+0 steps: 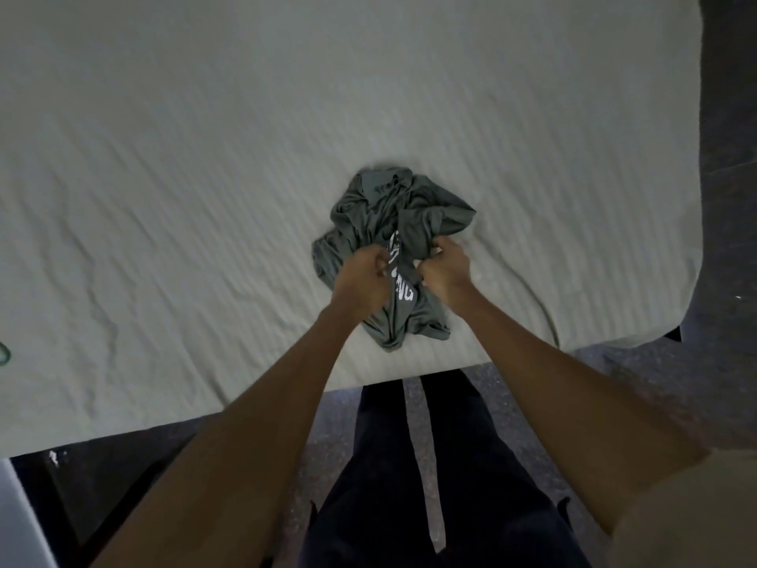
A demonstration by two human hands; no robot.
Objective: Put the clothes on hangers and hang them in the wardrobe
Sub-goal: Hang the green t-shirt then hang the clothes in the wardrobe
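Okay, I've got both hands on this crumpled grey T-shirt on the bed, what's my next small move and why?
Probably lift and pull your hands apart to shake the grey T-shirt open. It lies bunched on the bed sheet, its white print folded in, and your left hand and right hand already grip the fabric. No hanger is in view, so it needs spreading first.

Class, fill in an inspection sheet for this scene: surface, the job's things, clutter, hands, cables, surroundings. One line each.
Surface: bed with a pale, wrinkled sheet.
Job's things: one crumpled grey-green shirt with white lettering, lying near the bed's front edge; no hanger or wardrobe seen.
Clutter: small greenish object at the left edge of the view, cut off, cannot tell what.
Hands: left hand and right hand both grip the shirt's cloth.
Cables: nothing seen.
Surroundings: dark speckled floor; the person's dark trousers below.
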